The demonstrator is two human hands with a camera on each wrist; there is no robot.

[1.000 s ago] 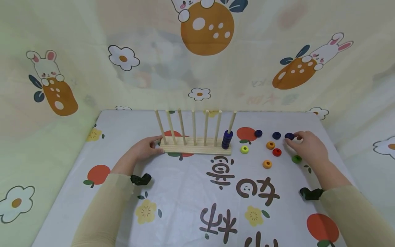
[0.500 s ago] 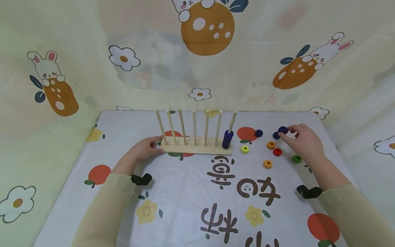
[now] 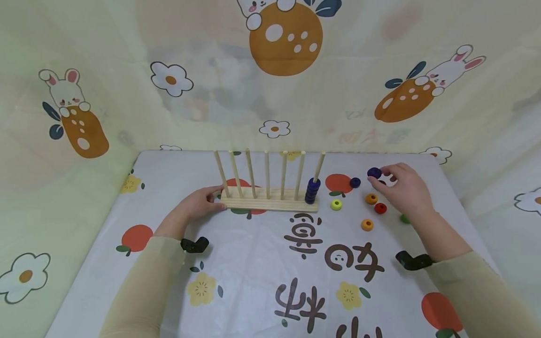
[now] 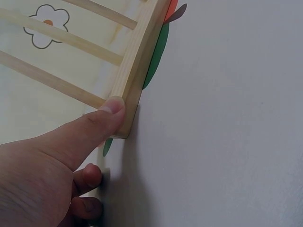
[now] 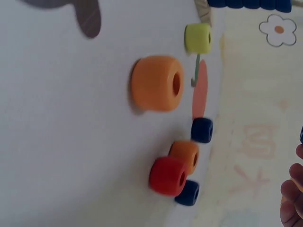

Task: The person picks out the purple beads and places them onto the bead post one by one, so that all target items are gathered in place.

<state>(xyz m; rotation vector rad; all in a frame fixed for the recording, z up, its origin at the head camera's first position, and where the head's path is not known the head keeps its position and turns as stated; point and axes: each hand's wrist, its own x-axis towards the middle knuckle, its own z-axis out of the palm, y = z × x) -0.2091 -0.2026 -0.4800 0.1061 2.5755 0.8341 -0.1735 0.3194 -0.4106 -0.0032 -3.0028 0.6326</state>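
My left hand (image 3: 196, 204) grips the left end of a wooden peg rack (image 3: 266, 205), its thumb (image 4: 111, 111) lying on the end of the base. Several upright pegs stand on that rack. A stack of dark blue beads (image 3: 312, 191) sits on the rightmost peg. Off to the right, my right hand (image 3: 407, 190) pinches a dark blue bead (image 3: 374, 173) between thumb and fingertips, raised above the table. In the right wrist view only the fingers (image 5: 292, 191) show at the edge, with a sliver of that bead.
Loose beads lie right of the rack: yellow-green (image 3: 336, 204), orange (image 3: 371, 199), another orange (image 3: 367, 225), red (image 3: 380, 208), dark blue (image 5: 202, 130) and a second dark blue (image 5: 187, 193). A green bead (image 3: 405, 218) is partly hidden by the right hand. A printed cloth (image 3: 253, 263) covers the table.
My right hand has lifted the dark blue bead off the table and carried it leftward, over the other beads. The left hand and the rack have stayed in place.
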